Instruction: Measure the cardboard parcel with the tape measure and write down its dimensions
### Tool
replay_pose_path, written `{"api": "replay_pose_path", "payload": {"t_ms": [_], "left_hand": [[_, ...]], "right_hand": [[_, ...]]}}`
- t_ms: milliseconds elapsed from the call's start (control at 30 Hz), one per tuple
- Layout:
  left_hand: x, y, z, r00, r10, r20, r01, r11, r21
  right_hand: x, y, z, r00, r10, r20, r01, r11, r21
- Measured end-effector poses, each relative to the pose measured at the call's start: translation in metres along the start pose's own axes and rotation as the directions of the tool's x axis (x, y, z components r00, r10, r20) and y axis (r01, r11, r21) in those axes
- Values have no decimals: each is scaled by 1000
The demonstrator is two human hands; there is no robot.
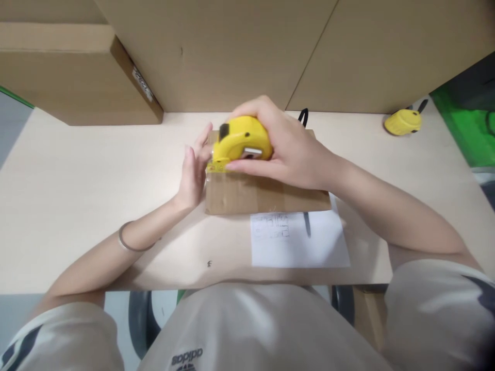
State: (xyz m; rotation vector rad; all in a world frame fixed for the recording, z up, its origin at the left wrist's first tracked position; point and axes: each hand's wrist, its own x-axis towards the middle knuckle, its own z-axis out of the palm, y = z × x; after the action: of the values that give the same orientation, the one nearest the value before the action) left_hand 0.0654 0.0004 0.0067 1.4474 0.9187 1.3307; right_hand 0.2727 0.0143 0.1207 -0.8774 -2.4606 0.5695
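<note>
My right hand (288, 147) is wrapped round a yellow tape measure (242, 131). The tape measure sits over the left part of a brown cardboard box (266, 193). A short piece of yellow blade (214, 167) shows at its mouth, near the box's left edge. Against that left end rests my left hand (195, 170), its fingers stretched out and partly hidden behind the tape measure's front. A black strap loop (303, 116) sticks up behind my right hand.
Partly under the box lies a white paper (301, 247) with handwriting, a dark pen (307, 224) on it. A yellow rounded object with a black strap (402, 122) stands at the back right. A large carton (77, 77) stands back left, against a brown panel (232, 56).
</note>
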Motion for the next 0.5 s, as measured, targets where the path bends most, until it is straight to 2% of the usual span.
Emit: {"api": "replay_pose_path", "payload": {"t_ms": [100, 167, 267, 333, 400, 500], "left_hand": [[4, 2, 3, 995, -66, -80, 54, 988, -145], [6, 1, 1, 995, -50, -91, 38, 991, -129], [8, -5, -9, 1000, 18, -14, -18, 1000, -22], [8, -9, -17, 996, 57, 66, -65, 991, 120], [9, -11, -23, 989, 74, 128, -103, 967, 232], [9, -11, -27, 983, 96, 155, -137, 951, 278]], "right_hand": [[19, -12, 7, 993, 7, 120, 1, 998, -68], [25, -18, 11, 984, 39, 176, -17, 992, -124], [20, -16, 10, 984, 57, 170, -31, 988, -152], [5, -7, -1, 988, 70, 141, -50, 989, -142], [-19, 6, -21, 983, 127, 131, -111, 986, -122], [-64, 30, -58, 960, 255, 119, -241, 963, -120]]}}
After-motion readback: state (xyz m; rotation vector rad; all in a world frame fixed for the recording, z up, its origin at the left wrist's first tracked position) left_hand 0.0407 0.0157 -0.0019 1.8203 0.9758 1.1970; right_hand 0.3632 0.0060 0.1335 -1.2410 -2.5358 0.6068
